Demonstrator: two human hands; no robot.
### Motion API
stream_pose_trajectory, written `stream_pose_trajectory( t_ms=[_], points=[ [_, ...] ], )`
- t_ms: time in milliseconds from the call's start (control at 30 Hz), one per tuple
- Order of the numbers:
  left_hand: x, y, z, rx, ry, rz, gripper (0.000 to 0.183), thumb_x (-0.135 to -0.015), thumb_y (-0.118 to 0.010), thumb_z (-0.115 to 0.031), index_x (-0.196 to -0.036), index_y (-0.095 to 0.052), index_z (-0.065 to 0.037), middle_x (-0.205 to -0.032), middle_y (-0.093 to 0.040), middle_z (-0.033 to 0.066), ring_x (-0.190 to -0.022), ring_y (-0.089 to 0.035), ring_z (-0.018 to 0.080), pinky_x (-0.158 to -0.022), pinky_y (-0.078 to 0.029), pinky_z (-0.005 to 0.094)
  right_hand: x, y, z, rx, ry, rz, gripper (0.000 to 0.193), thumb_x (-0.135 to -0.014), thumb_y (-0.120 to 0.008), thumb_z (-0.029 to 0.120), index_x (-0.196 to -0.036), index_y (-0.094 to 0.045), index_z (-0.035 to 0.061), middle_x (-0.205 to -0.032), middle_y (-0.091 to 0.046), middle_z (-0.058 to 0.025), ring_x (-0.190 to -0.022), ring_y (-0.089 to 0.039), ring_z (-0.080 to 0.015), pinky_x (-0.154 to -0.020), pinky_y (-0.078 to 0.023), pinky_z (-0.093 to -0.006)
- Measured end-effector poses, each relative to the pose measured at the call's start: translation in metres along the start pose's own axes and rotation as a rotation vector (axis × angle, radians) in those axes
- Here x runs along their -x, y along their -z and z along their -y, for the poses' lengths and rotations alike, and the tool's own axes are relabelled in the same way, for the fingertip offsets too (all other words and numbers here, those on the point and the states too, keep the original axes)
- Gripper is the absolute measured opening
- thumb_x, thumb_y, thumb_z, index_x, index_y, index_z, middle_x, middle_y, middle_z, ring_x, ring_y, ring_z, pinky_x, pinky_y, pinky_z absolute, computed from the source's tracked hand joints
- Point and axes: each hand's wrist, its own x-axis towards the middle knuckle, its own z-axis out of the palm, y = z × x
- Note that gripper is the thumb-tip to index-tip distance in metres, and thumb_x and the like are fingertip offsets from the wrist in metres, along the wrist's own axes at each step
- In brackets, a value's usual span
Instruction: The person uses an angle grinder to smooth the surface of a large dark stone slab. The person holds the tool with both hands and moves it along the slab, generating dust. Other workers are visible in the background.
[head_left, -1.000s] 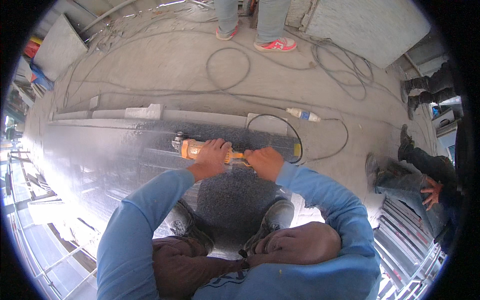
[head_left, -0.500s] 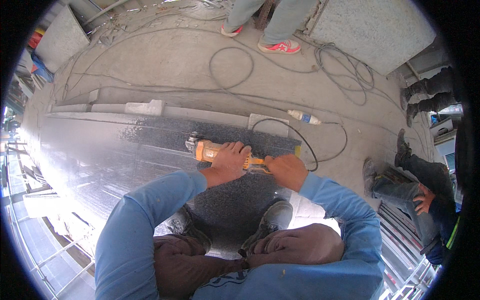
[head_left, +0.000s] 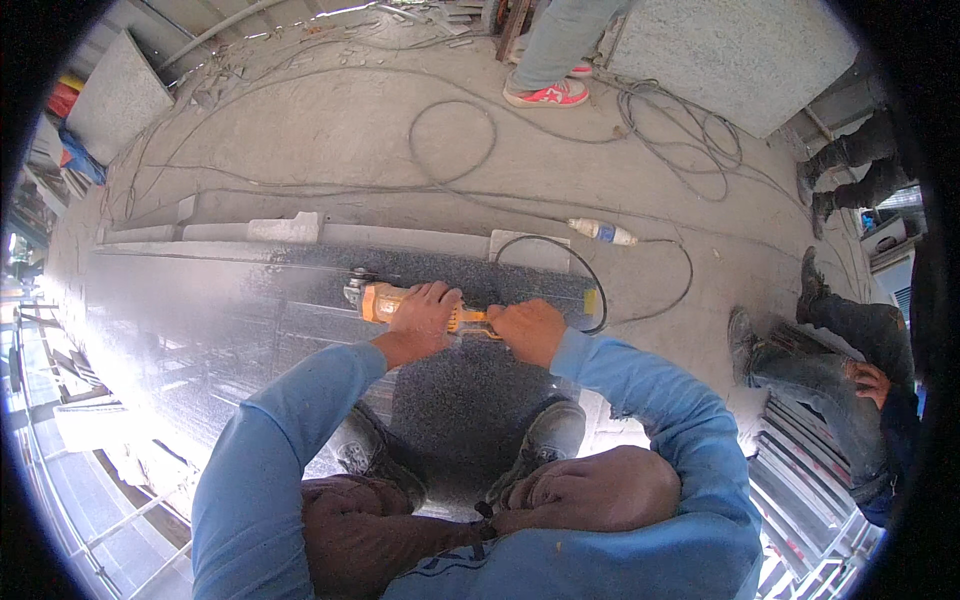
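Observation:
An orange angle grinder (head_left: pixel 384 302) lies level over a dark speckled stone slab (head_left: pixel 450 410), its head and disc (head_left: pixel 362 277) toward the left. My left hand (head_left: pixel 425 312) is wrapped round the grinder's body, and my right hand (head_left: pixel 530 328) grips its rear handle. The disc is at the slab's far strip; whether it touches the stone I cannot tell. Pale dust covers the slab's left part, while the stone near my shoes is dark. From the handle a black cord (head_left: pixel 598 285) loops over the slab's right end to a white and blue plug connector (head_left: pixel 602 232).
Grey cables (head_left: pixel 690 140) lie coiled and looped across the dusty floor (head_left: pixel 330 130). A person in red shoes (head_left: pixel 550 94) stands at the far side. Another person's legs (head_left: pixel 810 390) are at the right, near stacked slabs (head_left: pixel 800 470). A large pale slab (head_left: pixel 730 60) leans at the back right.
Both hands and the grinder have slid left along the slab, the cord trailing after. The person in red shoes at the far side has shifted stance.

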Motion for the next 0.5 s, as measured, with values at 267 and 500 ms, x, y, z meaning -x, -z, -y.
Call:
stream_pose_trajectory(
  t_ms=[267,500],
  points=[
    [-0.013,0.004,-0.031,0.086,-0.051,-0.018,0.074,-0.066,-0.085,-0.029,-0.128,-0.052,-0.005,-0.116,-0.054,0.0152,-0.113,-0.056,0.0353,-0.102,-0.044,0.0475,0.033,0.03,0.0,0.037,-0.091,0.105,0.023,-0.082,-0.066,0.007,-0.103,-0.058,0.0013,-0.081,-0.07,-0.018,-0.078,-0.072,-0.0358,-0.066,-0.056,-0.0479],
    [-0.017,0.012,-0.048,0.054,-0.062,-0.01,0.071,-0.071,-0.083,-0.032,-0.129,-0.053,-0.005,-0.115,-0.057,0.0146,-0.114,-0.057,0.0328,-0.103,-0.042,0.047,0.046,0.031,-0.007,0.093,-0.095,0.125,0.034,-0.078,-0.073,0.011,-0.106,-0.055,0.0012,-0.079,-0.07,-0.0178,-0.077,-0.072,-0.035,-0.065,-0.057,-0.046]
  ],
)
